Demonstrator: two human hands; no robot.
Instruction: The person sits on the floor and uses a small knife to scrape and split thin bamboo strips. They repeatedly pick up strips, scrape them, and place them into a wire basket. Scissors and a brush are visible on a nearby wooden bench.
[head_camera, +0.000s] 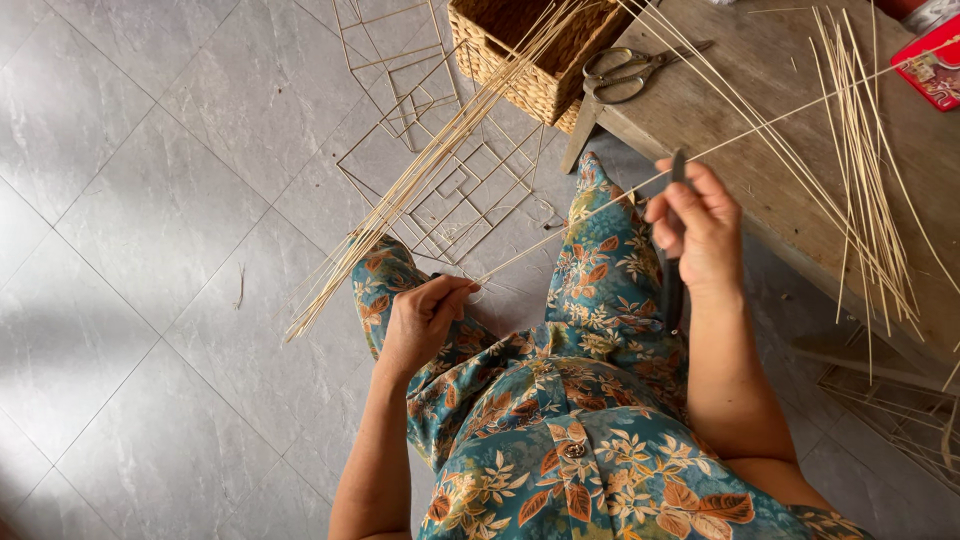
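Observation:
My left hand (425, 315) rests on my left knee and pinches the near end of a long thin bamboo strip (760, 128) that runs up to the right across the wooden table (720, 90). My right hand (695, 225) grips a dark-handled knife (672, 270), blade up, pressed against that strip above my right knee. I sit in a floral blue and orange garment.
A bundle of bamboo strips (420, 170) leans from a woven basket (525, 60) down to the tiled floor. Square strip frames (450, 190) lie on the floor. Scissors (630, 70), more loose strips (865, 170) and a red box (935, 60) sit on the table.

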